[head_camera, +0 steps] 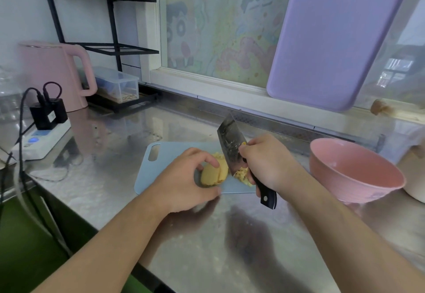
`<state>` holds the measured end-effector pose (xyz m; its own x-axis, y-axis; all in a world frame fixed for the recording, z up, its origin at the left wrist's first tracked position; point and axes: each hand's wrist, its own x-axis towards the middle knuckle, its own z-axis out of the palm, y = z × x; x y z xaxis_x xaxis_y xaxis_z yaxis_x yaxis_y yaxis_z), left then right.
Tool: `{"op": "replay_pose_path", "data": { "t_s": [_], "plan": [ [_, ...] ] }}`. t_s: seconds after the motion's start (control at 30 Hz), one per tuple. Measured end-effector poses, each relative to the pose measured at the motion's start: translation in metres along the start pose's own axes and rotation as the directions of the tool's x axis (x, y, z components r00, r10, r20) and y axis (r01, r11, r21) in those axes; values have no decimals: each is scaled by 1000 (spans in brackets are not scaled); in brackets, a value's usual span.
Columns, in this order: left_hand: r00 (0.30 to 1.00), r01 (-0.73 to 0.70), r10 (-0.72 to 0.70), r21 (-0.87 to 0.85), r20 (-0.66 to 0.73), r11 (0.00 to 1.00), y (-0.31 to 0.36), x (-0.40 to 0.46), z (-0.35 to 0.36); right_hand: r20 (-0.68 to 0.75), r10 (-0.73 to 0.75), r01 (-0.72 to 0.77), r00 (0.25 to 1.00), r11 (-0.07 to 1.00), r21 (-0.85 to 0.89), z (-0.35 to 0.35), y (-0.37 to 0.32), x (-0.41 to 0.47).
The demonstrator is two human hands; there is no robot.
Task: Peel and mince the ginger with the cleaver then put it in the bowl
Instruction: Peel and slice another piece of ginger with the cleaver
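A peeled yellow piece of ginger, partly sliced, lies on the pale blue cutting board. My left hand holds the ginger, with curled fingers on its top and thumb near the board's front edge. My right hand grips the black handle of the cleaver. The blade stands tilted, its edge down right beside the ginger. Chopped ginger bits lie to the right of the blade. An empty pink bowl stands to the right of the board.
The board sits on a steel counter. A pink kettle, a power strip with chargers, a clear box and a black rack are at the back left. A purple board leans on the window. A white pot is at the right edge.
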<state>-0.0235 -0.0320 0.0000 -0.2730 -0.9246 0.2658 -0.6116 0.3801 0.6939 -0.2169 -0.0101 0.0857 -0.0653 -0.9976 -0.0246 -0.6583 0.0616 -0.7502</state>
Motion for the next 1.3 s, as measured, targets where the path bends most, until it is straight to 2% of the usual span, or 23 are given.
{"op": "replay_pose_path", "data": {
  "t_s": [0.2, 0.47, 0.67, 0.9, 1.0, 1.17, 1.3],
  "plan": [
    [993, 46, -64, -172, -98, 984, 1, 4, 1, 35, -11, 15, 999, 993, -119, 2, 7, 8],
    [991, 45, -70, -210, -114, 977, 0, 6, 4, -12, -39, 36, 999, 980, -197, 3, 7, 8],
    [993, 51, -69, -176, -99, 983, 4, 4, 5, 19, -68, 71, 997, 969, -238, 11, 6, 6],
    [991, -28, 33, 40, -132, 999, 3, 5, 8, 22, -76, 79, 997, 978, -192, 16, 6, 6],
    [984, -38, 46, 52, -172, 998, 1, 6, 8, 7, -58, 58, 998, 984, -170, 15, 6, 7],
    [936, 72, -60, 23, -346, 997, -1, 9, 3, -34, -21, 19, 999, 998, -64, 12, 4, 7],
    [894, 215, -201, -9, -401, 977, -5, 12, 0, -36, -18, 17, 999, 999, -31, 13, 3, 5]
  ]
}}
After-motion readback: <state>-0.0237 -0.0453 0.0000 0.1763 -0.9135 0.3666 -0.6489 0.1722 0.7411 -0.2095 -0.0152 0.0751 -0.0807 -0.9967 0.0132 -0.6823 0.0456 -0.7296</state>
